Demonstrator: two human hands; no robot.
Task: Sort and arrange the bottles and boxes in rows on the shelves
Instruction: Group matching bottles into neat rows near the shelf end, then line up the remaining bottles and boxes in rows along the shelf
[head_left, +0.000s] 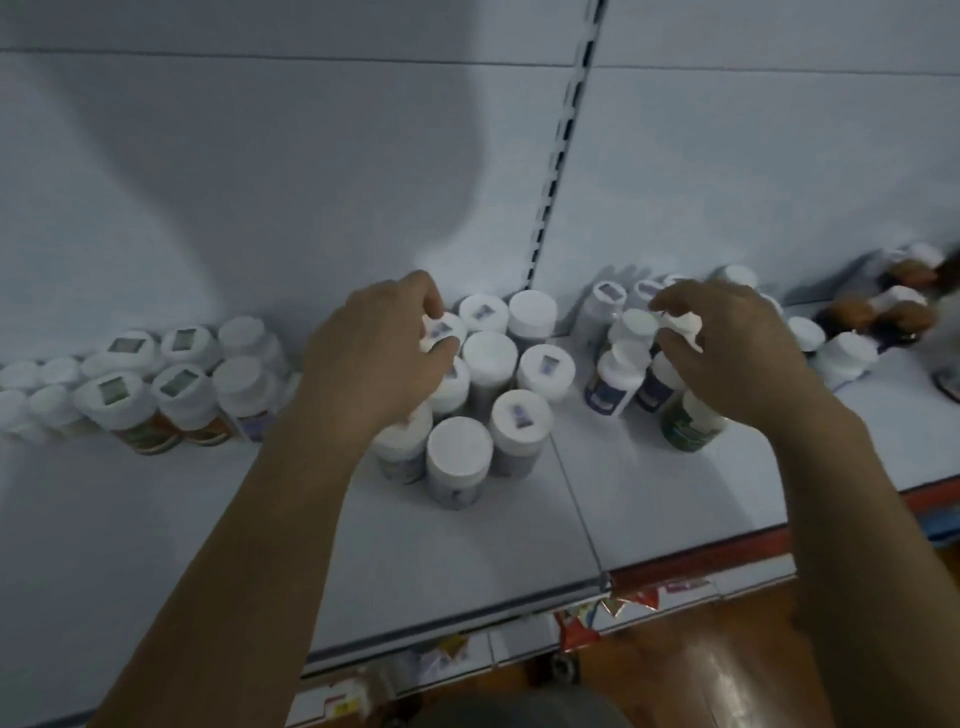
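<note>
Several white-capped bottles stand on a grey shelf (467, 561). My left hand (374, 353) grips the cap of one bottle (442, 332) in the middle cluster (498, 395). My right hand (727, 348) pinches the white cap of a bottle (680, 325) in the right-hand group, above a green-labelled bottle (688, 426). Two blue-labelled bottles (613, 384) stand just left of that hand. Orange-labelled bottles (150, 410) stand in rows at the left.
A slotted upright (561, 156) divides the grey back panel. Dark bottles (883, 312) lie jumbled at the far right. The shelf's front edge carries price tags (623, 603), with a wooden floor (727, 665) below it.
</note>
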